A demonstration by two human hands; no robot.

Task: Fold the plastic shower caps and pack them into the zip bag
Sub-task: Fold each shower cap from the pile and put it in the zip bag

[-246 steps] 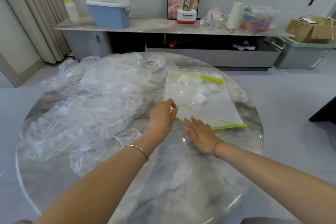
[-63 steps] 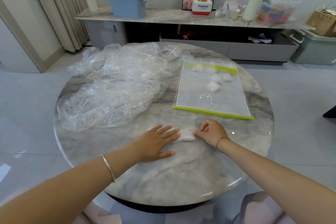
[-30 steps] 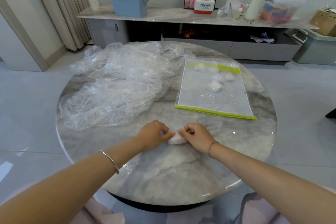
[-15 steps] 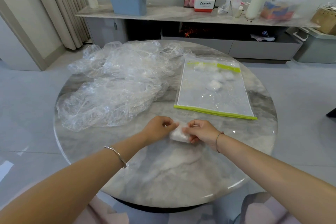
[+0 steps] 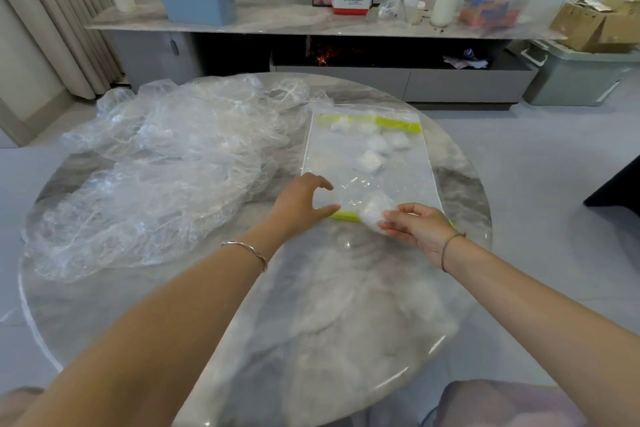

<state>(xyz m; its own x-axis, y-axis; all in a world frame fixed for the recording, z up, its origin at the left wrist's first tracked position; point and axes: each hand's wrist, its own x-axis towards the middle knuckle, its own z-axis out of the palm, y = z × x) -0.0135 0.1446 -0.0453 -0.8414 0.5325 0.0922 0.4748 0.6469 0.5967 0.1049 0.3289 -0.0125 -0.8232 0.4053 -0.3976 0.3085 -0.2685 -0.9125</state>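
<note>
Head view: my right hand (image 5: pixel 419 230) pinches the folded cap (image 5: pixel 374 213) at the near green edge of the zip bag (image 5: pixel 398 177), which lies flat on the table (image 5: pixel 311 322). My left hand (image 5: pixel 298 203) curves in a loose C beside that edge, gripping nothing visible. If the mouth isn't parted, the cap may catch and spring unfolded — slippery film. Whether the mouth is open, I can't tell — clear plastic, blurred.

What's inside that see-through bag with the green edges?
Small white folded shower caps lie inside the zip bag, bunched toward its far end. The right hand and the cap it holds cover the near edge, so anything under there is hidden.
</note>
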